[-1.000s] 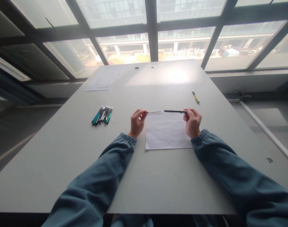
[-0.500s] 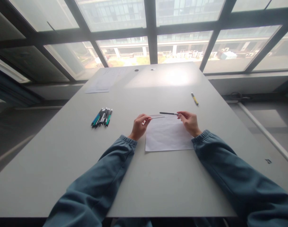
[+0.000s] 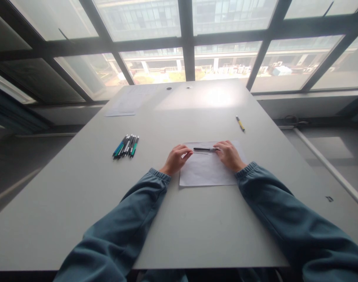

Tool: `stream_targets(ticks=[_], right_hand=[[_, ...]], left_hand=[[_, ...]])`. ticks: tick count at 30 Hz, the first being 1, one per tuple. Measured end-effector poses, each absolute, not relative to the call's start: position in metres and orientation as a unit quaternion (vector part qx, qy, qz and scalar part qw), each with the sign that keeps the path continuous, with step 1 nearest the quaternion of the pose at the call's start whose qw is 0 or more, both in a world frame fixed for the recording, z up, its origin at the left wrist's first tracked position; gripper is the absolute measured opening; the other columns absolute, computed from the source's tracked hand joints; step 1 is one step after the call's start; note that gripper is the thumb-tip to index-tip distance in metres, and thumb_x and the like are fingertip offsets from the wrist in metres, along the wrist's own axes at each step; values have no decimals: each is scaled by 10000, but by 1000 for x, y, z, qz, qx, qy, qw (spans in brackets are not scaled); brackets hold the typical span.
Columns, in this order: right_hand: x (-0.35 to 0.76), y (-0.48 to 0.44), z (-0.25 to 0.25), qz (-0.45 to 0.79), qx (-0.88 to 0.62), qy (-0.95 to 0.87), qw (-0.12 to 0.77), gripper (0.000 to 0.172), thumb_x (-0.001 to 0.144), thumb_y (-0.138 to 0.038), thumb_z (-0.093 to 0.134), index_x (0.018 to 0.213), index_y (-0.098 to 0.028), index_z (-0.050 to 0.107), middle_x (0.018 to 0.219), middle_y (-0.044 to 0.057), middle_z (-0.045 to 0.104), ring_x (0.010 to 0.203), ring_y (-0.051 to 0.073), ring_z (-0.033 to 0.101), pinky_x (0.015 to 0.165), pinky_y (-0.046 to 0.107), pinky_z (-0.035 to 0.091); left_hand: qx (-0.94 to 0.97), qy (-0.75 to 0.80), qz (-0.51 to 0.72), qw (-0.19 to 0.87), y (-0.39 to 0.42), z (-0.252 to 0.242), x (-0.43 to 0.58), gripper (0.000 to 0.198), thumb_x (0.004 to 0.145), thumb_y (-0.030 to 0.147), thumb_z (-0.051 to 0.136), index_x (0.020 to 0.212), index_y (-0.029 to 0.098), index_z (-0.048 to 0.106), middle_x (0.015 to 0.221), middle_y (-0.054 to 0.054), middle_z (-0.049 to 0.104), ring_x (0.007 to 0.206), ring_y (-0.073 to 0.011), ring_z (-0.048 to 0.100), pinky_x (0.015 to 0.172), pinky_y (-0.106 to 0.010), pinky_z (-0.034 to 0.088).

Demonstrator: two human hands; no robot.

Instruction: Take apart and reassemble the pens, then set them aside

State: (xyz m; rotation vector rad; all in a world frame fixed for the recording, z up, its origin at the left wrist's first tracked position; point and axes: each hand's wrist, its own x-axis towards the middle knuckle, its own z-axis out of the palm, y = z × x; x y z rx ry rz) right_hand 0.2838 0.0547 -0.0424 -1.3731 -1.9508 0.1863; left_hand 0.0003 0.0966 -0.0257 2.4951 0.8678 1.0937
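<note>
A white sheet of paper (image 3: 206,172) lies on the grey table (image 3: 87,196) in front of me. My right hand (image 3: 229,155) rests on the sheet's upper part, fingers pinched on the end of a dark pen barrel (image 3: 204,149) that lies low over the paper. My left hand (image 3: 177,159) sits at the sheet's left edge, fingers closed on a thin refill (image 3: 200,153) lying just below the barrel. Both hands are down near the paper.
A bundle of several pens (image 3: 126,146) lies to the left. A single yellow pen (image 3: 240,123) lies to the right, farther back. Printed sheets (image 3: 126,103) sit at the far left corner. Windows run behind the table.
Both hands came down from above the paper onto it. The barrel and the thin refill, held end to end a second ago, now lie side by side close to the sheet.
</note>
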Motion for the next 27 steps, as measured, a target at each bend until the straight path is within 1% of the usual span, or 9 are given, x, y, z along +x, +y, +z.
stream_targets(ticks=[2, 6, 8, 10, 14, 18, 22, 27], right_hand=[[281, 53, -38, 54, -529, -757, 379, 236, 915, -165, 597, 1092, -195, 750, 1097, 124, 728, 1059, 302, 587, 962, 472, 493], [271, 45, -27, 66, -497, -750, 431, 239, 983, -272, 545, 1104, -208, 741, 1068, 115, 727, 1020, 281, 608, 939, 451, 495], [264, 41, -23, 82, -477, -760, 435, 241, 996, -314, 542, 1108, -225, 736, 1061, 103, 733, 1008, 271, 618, 919, 436, 491], [260, 37, -22, 83, -468, -776, 415, 227, 993, -339, 564, 1093, -232, 737, 1052, 96, 740, 991, 265, 626, 898, 422, 475], [256, 34, -24, 67, -465, -807, 358, 181, 991, -297, 579, 993, -220, 742, 950, 77, 747, 918, 239, 631, 866, 389, 422], [256, 34, -27, 62, -464, -818, 334, 176, 991, -246, 574, 928, -210, 735, 905, 70, 727, 896, 223, 609, 841, 357, 389], [258, 32, -28, 53, -480, -813, 325, 173, 989, -217, 574, 906, -205, 725, 916, 67, 712, 906, 221, 587, 840, 346, 372], [261, 31, -30, 49, -506, -803, 310, 153, 976, -192, 587, 905, -205, 721, 932, 64, 711, 921, 224, 584, 850, 345, 363]], left_hand=[[864, 299, 382, 137, 96, -24, 1, 219, 987, 348, 589, 891, 213, 732, 852, -45, 706, 820, -184, 620, 796, -342, 506], [852, 303, 407, 129, 93, -22, 2, 187, 977, 336, 609, 903, 213, 728, 853, -45, 703, 831, -189, 614, 804, -346, 500], [848, 304, 414, 127, 90, -21, 4, 175, 972, 337, 618, 911, 216, 730, 862, -47, 707, 840, -192, 615, 815, -353, 503], [847, 303, 418, 129, 86, -19, 6, 170, 966, 341, 628, 912, 219, 732, 861, -46, 709, 840, -193, 618, 819, -358, 508], [844, 290, 430, 137, 80, -19, 9, 147, 947, 335, 660, 899, 226, 746, 849, -42, 711, 830, -188, 627, 809, -352, 517], [840, 271, 447, 144, 80, -22, 11, 105, 913, 324, 710, 917, 238, 768, 839, -33, 708, 805, -175, 620, 778, -330, 518], [843, 287, 431, 144, 82, -27, 9, 142, 915, 326, 708, 1013, 249, 777, 862, -34, 699, 820, -174, 613, 793, -328, 519], [835, 350, 398, 148, 89, -33, 4, 246, 973, 292, 618, 1180, 227, 734, 871, -39, 653, 850, -182, 603, 835, -332, 516]])
